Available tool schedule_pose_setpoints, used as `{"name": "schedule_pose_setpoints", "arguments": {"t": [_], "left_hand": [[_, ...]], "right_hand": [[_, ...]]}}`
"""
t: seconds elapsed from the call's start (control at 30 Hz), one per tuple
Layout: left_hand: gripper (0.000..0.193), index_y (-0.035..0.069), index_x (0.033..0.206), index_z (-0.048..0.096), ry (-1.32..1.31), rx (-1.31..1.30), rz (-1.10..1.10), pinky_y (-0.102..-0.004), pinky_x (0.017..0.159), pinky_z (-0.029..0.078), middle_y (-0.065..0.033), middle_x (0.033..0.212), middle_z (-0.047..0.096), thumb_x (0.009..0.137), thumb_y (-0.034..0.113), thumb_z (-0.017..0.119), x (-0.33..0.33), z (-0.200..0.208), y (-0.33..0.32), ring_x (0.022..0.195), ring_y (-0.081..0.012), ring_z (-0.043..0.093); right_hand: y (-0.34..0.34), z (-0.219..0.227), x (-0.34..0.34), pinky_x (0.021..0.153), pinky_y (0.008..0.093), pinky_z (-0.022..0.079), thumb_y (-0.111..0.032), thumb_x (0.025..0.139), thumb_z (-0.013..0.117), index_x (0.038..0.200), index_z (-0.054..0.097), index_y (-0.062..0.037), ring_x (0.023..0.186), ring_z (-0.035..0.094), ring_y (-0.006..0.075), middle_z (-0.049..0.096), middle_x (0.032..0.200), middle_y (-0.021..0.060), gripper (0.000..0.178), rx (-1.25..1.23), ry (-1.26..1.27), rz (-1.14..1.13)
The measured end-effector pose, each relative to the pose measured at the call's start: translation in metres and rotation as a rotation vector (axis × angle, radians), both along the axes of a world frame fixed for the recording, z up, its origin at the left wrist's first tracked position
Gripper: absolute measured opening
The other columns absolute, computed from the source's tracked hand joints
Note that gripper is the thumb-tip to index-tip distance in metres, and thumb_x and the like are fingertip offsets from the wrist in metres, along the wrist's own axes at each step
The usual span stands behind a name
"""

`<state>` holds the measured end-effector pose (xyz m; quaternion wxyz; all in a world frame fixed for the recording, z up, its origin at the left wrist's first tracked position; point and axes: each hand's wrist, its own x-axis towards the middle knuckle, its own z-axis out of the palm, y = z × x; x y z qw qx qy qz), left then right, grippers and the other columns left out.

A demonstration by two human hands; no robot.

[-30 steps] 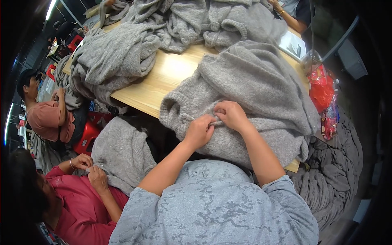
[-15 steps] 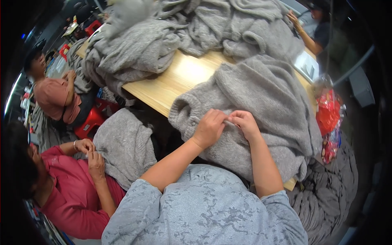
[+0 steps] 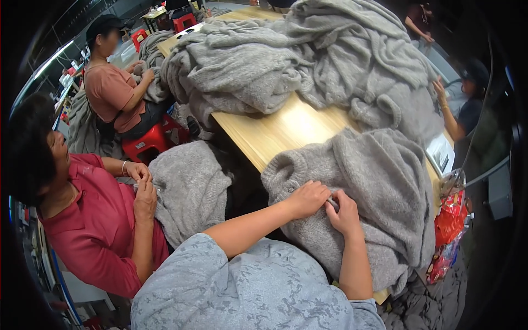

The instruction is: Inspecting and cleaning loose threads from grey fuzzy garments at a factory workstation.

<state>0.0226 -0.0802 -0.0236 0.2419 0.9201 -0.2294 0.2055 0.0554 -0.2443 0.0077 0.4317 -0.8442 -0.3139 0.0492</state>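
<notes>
A grey knit sweater [image 3: 379, 184] lies bunched over the table's near corner, its ribbed edge [image 3: 283, 170] toward the left. On top of it, my left hand [image 3: 309, 199] has its fingers curled down and closed on the knit. Close beside is my right hand [image 3: 344, 213], thumb and fingers bent in a pinch at the same fold. The two hands' fingertips nearly meet. Whatever small thing may sit between them is too hidden to make out.
Heaps of grey knitwear [image 3: 236, 66] cover the far side of the wooden table [image 3: 297, 124]. A co-worker in a red shirt [image 3: 91, 214] sits close on my left with grey knitwear. Red plastic bags [image 3: 451, 220] hang at the right edge, above dark grey cloth [image 3: 434, 302].
The view has shifted, so the table and sweater appear lower and further right. My hands stay at the sweater; the left fingers now curl downward more, and the right fingers are more bent.
</notes>
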Motion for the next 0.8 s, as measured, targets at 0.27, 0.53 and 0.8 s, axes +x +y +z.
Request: {"name": "schedule_pose_setpoints", "arguments": {"t": [0.27, 0.53, 0.8], "left_hand": [[0.01, 0.006, 0.08, 0.051, 0.086, 0.031, -0.057, -0.0345, 0.073, 0.04, -0.0072, 0.078, 0.053, 0.083, 0.016, 0.05, 0.0, 0.002, 0.01, 0.079, -0.0241, 0.052], [0.009, 0.005, 0.084, 0.052, 0.135, -0.143, -0.088, -0.0376, 0.073, 0.038, -0.0097, 0.08, 0.055, 0.082, 0.014, 0.051, -0.005, -0.002, 0.009, 0.081, -0.0266, 0.052], [0.008, 0.004, 0.078, 0.055, 0.232, -0.164, -0.028, -0.0406, 0.072, 0.039, -0.0118, 0.072, 0.058, 0.075, 0.01, 0.053, 0.0, -0.008, 0.004, 0.076, -0.0296, 0.054]], "right_hand": [[0.004, -0.007, -0.001, 0.06, 0.0399, 0.047, -0.007, 0.071, 0.058, 0.084, 0.058, -0.003, 0.067, 0.059, 0.0324, 0.06, 0.076, 0.0157, 0.014, -0.077, -0.354, 0.03], [0.004, -0.005, 0.001, 0.051, 0.0308, 0.043, -0.002, 0.068, 0.054, 0.075, 0.062, 0.0007, 0.049, 0.055, 0.0218, 0.056, 0.058, 0.0135, 0.011, 0.045, -0.06, -0.056], [0.011, -0.01, -0.003, 0.049, 0.0307, 0.041, -0.003, 0.065, 0.055, 0.07, 0.059, 0.0018, 0.046, 0.053, 0.0212, 0.053, 0.055, 0.0142, 0.008, 0.047, -0.241, -0.089]]}}
